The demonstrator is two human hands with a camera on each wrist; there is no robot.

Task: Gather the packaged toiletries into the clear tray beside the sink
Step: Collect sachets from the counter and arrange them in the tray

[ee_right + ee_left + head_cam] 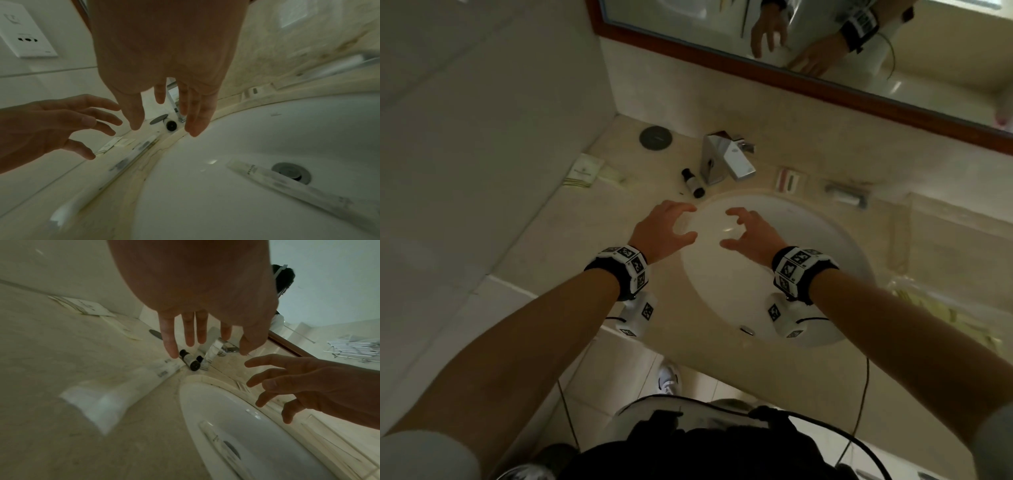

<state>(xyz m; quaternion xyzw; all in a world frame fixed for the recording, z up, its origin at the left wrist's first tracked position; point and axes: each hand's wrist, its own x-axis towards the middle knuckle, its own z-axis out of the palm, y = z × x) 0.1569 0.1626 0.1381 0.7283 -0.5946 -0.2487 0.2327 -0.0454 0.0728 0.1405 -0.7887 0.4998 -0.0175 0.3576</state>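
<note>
Beige stone tabletop (571, 233) runs along the wall under a wood-framed mirror (808, 85). White oval sink (825, 260) set into it, near the front edge; chrome faucet (726, 161) at the back edge behind the basin. Clear tray (941, 308), hard to make out, sits at the right end of the tabletop beside the sink with yellowish packets inside. Both hands hover over the left-rear rim of the basin, holding nothing: left hand (664, 229) with fingers spread and loosely curved, right hand (750, 233) the same, palms facing each other, apart. Long white packaged item (115, 394) lies on the tabletop just left of the basin rim; another long clear-wrapped packet (298, 186) lies inside the basin, across the drain. Stack of cream sachets (582, 171) in the back-left corner by the wall. Small bottle (693, 183) with a black cap lies on its side just left of the faucet base. Red-and-white packet (791, 178) and a grey packaged item (846, 195) lie along the back edge, right of the faucet.
</note>
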